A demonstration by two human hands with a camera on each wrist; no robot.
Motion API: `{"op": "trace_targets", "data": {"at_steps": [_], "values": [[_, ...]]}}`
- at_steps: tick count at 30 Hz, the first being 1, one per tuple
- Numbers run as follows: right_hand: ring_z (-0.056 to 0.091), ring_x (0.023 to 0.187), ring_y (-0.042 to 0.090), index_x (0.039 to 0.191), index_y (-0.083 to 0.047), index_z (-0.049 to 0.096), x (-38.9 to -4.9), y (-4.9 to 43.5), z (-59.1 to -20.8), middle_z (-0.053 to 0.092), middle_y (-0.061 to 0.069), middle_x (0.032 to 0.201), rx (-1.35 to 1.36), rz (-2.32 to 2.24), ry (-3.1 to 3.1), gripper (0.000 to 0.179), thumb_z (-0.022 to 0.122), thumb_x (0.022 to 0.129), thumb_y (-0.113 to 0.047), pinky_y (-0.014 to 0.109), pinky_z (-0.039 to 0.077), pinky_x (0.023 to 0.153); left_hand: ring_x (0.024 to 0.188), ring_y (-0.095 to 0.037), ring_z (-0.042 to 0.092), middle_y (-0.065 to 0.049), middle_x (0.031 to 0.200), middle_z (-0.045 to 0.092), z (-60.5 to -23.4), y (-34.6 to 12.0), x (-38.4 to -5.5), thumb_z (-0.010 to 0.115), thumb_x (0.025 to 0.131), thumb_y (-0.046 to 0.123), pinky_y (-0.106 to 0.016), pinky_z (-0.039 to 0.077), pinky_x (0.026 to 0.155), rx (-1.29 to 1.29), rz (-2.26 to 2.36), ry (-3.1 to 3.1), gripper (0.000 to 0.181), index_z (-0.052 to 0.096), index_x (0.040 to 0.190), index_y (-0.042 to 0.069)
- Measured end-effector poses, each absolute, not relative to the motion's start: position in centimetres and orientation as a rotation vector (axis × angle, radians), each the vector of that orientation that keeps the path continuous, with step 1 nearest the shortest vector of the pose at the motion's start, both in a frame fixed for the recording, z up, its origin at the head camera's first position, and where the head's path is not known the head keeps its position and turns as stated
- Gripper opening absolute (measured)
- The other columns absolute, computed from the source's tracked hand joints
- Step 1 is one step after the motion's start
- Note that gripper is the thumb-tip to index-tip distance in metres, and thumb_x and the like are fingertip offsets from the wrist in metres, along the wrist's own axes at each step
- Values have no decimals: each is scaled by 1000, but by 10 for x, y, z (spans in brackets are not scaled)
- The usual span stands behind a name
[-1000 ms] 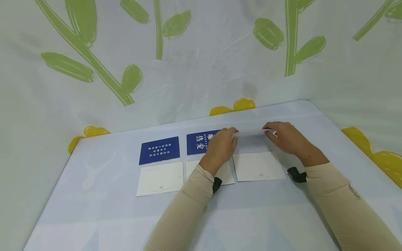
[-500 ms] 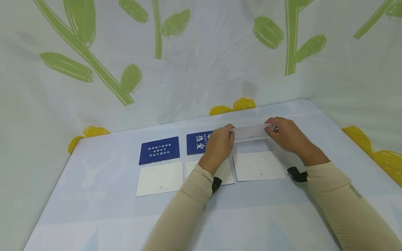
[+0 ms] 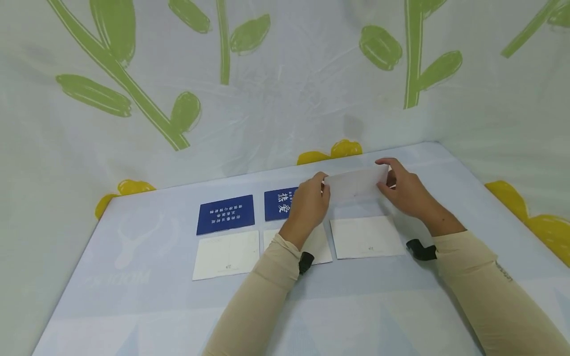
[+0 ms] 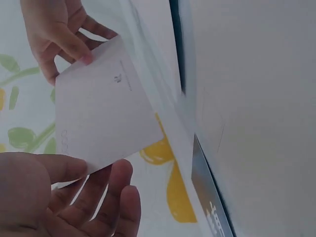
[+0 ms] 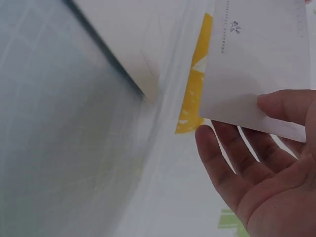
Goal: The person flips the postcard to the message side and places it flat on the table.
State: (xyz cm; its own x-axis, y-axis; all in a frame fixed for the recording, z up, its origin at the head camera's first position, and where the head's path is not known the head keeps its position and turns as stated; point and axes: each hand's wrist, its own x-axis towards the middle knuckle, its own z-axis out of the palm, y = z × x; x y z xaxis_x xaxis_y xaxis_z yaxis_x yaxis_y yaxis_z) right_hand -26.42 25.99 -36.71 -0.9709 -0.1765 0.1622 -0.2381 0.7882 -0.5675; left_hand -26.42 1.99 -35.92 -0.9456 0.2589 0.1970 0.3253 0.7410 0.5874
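Between both hands a white postcard [image 3: 356, 185] is held up off the table, tilted, its pale printed side toward me. The left hand [image 3: 310, 205] pinches its left end between thumb and fingers. At the other end the right hand [image 3: 406, 190] grips it, thumb on the near face and fingers behind, as the right wrist view shows on the card [image 5: 256, 64]. Beneath lies a white card [image 3: 367, 237] flat on the table. A blue card [image 3: 277, 203] with white characters is partly covered by the left hand, as is the white card [image 3: 321, 244] below it.
Farther left, a blue card [image 3: 225, 214] lies above another white card [image 3: 227, 253]. The cards form rows on a pale blue tablecloth [image 3: 147, 296]. A white curtain [image 3: 285, 99] with green leaves and yellow shapes rises behind the table's back edge.
The held postcard has tipped from nearly edge-on to showing its broad face. The right hand has risen a little, and the left hand has shifted slightly left and up.
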Motion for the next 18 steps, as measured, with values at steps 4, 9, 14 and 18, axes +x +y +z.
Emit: {"op": "trace_targets", "data": {"at_steps": [4,9,14,18], "values": [[57,80,28,149,-7,32,-264,259,-368,62,19,94,319,927,-2883,58,59,98,-7,41,51,73,64,-14,59,-8,101,72,-362,20,-264,54,103,14,-20,48,55,-465,-1036,-2823,37,52,140,10],[56,81,28,150,-8,33,-264,258,-368,62,19,96,288,958,-2891,58,60,98,-8,34,46,68,60,-13,57,-5,94,70,-363,21,-264,56,101,13,-20,46,51,-422,-1093,-2836,48,43,147,15],[59,86,30,150,-9,33,-264,257,-366,63,21,101,263,967,-2888,59,60,98,-9,35,48,70,60,-14,56,-5,92,68,-365,22,-265,60,100,15,-21,45,50,-419,-1064,-2832,58,35,152,16],[58,82,29,150,-10,33,-263,257,-367,62,21,101,227,985,-2897,59,61,98,-9,33,48,68,67,-16,60,-8,111,70,-367,24,-264,63,99,17,-23,53,61,-402,-1066,-2853,70,24,157,20]]}}
